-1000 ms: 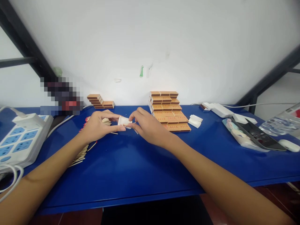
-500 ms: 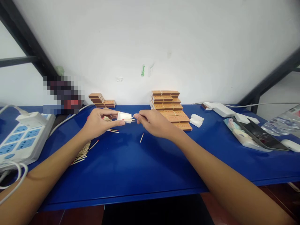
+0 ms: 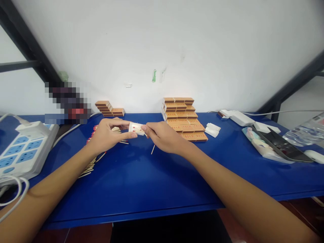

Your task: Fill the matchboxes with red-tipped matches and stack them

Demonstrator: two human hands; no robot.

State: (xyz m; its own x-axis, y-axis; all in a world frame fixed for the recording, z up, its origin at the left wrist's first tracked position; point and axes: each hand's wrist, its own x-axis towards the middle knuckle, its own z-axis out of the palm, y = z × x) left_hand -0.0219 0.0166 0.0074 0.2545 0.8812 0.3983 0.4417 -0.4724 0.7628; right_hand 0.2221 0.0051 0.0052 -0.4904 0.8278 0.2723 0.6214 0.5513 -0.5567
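Between the thumb and fingers of my left hand is a small white matchbox tray, tilted a little. A few red-headed matches lie in it, their bare ends toward the right. My right hand pinches these ends at the tray's right edge; its fingertips partly hide them. Under and beside my left forearm spreads a pile of loose matches, partly covered by the arm. One single match rests on the blue table below my right hand.
Orange-brown matchboxes stand in a stepped stack by the wall, with a smaller stack to the left. A folded white paper piece lies right of the big stack. A power strip sits left; a phone and a plastic bottle lie right.
My right hand has moved slightly left and down, up against the tray. The matches sit deeper in the tray, and the tray has tipped and shifted slightly right.
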